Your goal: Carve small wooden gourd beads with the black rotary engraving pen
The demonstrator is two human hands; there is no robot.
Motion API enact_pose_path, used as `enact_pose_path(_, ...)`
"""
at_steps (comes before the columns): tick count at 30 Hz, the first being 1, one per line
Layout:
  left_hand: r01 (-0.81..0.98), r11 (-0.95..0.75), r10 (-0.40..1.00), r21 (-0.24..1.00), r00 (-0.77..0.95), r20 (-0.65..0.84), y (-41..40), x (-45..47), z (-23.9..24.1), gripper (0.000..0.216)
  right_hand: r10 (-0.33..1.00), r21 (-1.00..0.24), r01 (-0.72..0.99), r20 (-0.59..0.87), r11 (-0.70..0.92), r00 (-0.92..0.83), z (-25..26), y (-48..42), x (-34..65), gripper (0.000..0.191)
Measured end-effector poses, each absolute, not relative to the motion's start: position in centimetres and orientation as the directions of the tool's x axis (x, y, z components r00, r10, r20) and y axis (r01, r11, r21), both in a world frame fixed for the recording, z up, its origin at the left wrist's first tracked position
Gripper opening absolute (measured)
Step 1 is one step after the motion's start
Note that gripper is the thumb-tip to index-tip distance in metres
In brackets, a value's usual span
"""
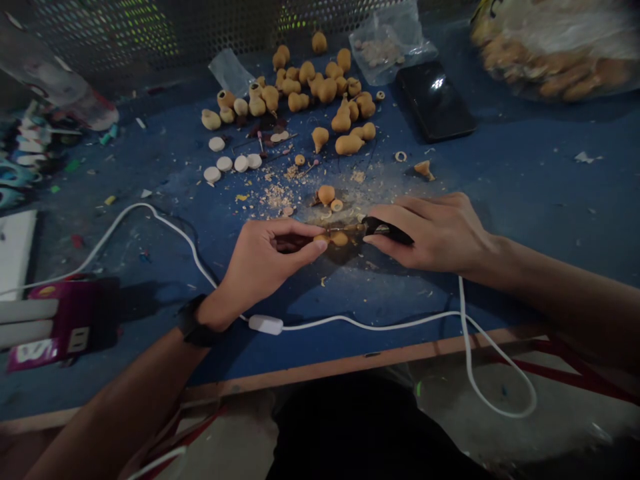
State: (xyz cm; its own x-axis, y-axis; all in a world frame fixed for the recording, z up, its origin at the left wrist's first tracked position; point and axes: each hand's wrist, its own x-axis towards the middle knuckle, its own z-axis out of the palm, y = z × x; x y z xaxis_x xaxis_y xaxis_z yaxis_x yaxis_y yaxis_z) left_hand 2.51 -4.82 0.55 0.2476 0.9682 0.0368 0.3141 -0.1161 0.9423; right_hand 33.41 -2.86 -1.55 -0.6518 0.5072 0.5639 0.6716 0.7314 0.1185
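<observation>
My left hand [280, 252] pinches a small tan gourd [339, 239] between thumb and fingertips, low over the blue table. My right hand [430, 233] is closed round a black corded rotary tool [387, 230], whose thin metal tip lies along the gourd's upper side. I cannot tell whether the tip is touching it. Just beyond the fingers is a round gourd piece [326, 195] beside a cut gourd ring [337, 206]. Pale shavings [279, 195] are scattered past my left hand.
Behind are several whole gourds [325, 90], white discs [241, 163] and a black phone [437, 100]. A white cord [350, 321] with an inline switch [266, 325] crosses the front. A purple box [63, 313] stands left; a bag of gourds [560, 60] lies back right.
</observation>
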Motion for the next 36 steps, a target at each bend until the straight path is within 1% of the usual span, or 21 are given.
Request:
enact_pose_path(4,0.305,-0.112,0.969,0.946,0.246,0.035,-4.81,2.60,0.70,0.029,0.509,0.095,0.669,0.573,0.737,-0.642,-1.65,-2.84,33.43,0.036)
enact_pose_path(9,0.297,-0.095,0.972,0.950,0.234,0.024,-4.87,2.68,0.87,0.024,0.518,0.117,0.678,0.557,0.725,-0.650,-1.81,-2.85,33.53,0.040)
enact_pose_path(15,0.290,-0.075,0.976,0.954,0.219,0.010,-4.86,2.75,0.96,0.022,0.571,0.088,0.695,0.502,0.714,-0.650,-1.60,-2.86,33.60,0.039)
enact_pose_path(22,0.308,-0.065,0.975,0.949,0.222,-0.005,-4.81,2.66,0.92,0.025,0.539,0.113,0.688,0.537,0.717,-0.649,-1.49,-2.91,33.43,0.042)
enact_pose_path(26,0.319,-0.065,0.974,0.945,0.226,-0.009,-4.84,2.57,0.87,0.028,0.545,0.089,0.682,0.530,0.726,-0.649,-1.48,-2.91,33.45,0.041)
enact_pose_path(30,0.307,-0.085,0.974,0.948,0.227,0.014,-4.86,2.63,0.86,0.026,0.609,0.044,0.725,0.509,0.687,-0.608,-1.51,-2.96,33.51,0.043)
enact_pose_path(33,0.306,-0.087,0.974,0.948,0.225,0.016,-4.87,2.69,0.86,0.025,0.674,0.010,0.771,0.479,0.637,-0.563,-1.40,-2.96,33.52,0.040)
enact_pose_path(36,0.293,-0.079,0.974,0.953,0.227,0.011,-4.88,2.68,0.86,0.027,0.697,-0.036,0.778,0.470,0.628,-0.541,-1.21,-2.89,33.52,0.038)
